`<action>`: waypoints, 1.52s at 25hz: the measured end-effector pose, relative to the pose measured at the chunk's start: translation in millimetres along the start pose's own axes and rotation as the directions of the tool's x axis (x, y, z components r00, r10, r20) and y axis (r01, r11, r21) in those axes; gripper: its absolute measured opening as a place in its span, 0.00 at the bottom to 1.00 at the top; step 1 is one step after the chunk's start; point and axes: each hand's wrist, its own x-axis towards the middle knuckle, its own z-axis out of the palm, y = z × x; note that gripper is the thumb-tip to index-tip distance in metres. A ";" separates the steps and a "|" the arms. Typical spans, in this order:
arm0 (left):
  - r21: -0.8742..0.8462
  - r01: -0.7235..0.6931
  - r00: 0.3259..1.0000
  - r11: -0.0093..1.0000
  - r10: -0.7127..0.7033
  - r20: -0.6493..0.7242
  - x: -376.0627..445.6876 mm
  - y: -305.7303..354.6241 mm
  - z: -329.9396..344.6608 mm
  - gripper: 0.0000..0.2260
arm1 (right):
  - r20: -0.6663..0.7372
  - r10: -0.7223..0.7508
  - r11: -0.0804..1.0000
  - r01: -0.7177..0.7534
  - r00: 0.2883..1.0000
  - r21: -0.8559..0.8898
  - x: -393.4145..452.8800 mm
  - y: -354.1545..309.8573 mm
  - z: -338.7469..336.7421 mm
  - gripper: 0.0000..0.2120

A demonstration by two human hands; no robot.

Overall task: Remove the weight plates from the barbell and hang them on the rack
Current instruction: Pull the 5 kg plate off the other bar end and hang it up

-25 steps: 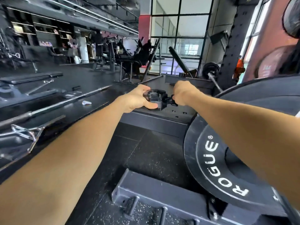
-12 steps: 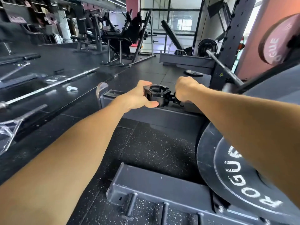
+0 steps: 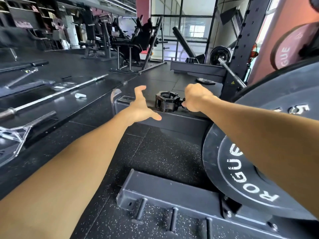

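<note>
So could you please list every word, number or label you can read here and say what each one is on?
"ROGUE": white letters on the big black plate at lower right.
"GUE": the visible end of a word on the pink plate at upper right; the rest is cut off.
"5": on the upper black plate, beside a blurred mark I cannot read.
Numbers beside the holes of the rack upright: too small to read.

Bright daylight floods through the far windows [image 3: 193,30] (blown out), wide-angle edges bending.
</note>
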 end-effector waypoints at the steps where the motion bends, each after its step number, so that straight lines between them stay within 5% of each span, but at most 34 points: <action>1: 0.027 -0.001 0.999 1.000 0.002 -0.035 -9.9 -1.5 -0.5 0.49 | -0.004 -0.017 1.000 0.017 1.000 0.013 -8.7 -1.6 -1.9 0.15; 4: 0.066 -0.025 1.000 0.997 0.024 0.017 -44.1 -2.0 -0.8 0.38 | 0.010 -0.084 0.994 0.083 0.996 0.072 -45.7 -6.3 -9.8 0.06; 9: 0.067 -0.063 0.994 0.996 0.056 0.098 -115.4 13.6 2.4 0.36 | 0.059 -0.229 0.966 0.219 0.972 0.140 -128.2 -0.4 -21.2 0.29; 15: 0.049 -0.095 0.988 0.994 0.088 0.131 -209.6 41.1 27.9 0.36 | 0.060 -0.205 0.976 0.199 0.977 0.091 -231.4 52.2 -35.6 0.35; 24: -0.024 -0.238 0.959 0.971 0.238 0.155 -258.2 135.0 118.4 0.50 | -0.052 0.153 0.980 -0.145 0.987 0.139 -316.0 224.8 -77.4 0.40; 28: 0.051 -0.266 0.963 0.963 0.263 0.058 -234.6 153.0 143.9 0.55 | -0.081 0.295 0.949 -0.282 0.952 0.142 -313.8 294.5 -81.5 0.40; 31: 0.113 -0.241 0.968 0.964 0.248 -0.049 -205.9 157.4 156.9 0.61 | -0.124 0.399 0.901 -0.363 0.908 0.239 -296.7 331.8 -77.3 0.49; 35: 0.172 -0.187 0.942 0.967 0.226 -0.248 -168.8 153.4 168.5 0.65 | -0.179 0.446 0.837 -0.337 0.877 0.430 -265.9 360.8 -66.5 0.59; 38: 0.033 -0.222 0.941 0.975 0.223 -0.253 -140.5 144.1 167.0 0.59 | -0.195 0.484 0.756 -0.295 0.853 0.585 -240.0 375.0 -57.0 0.54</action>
